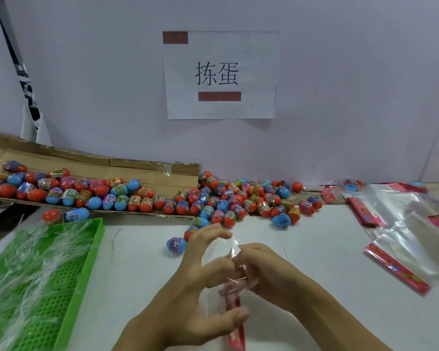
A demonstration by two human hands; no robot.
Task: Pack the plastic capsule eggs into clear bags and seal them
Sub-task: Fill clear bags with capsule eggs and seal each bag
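Clear bag point(219, 259) between both hands

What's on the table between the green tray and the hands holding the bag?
Head view: bare white table between the green tray and the left hand; the nearest egg lies farther back.

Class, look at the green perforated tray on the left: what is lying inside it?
The green tray holds a loose layer of thin clear plastic strips, spread across its perforated floor. No capsule eggs show inside. The tray's near end runs out of frame, so anything there cannot be seen.
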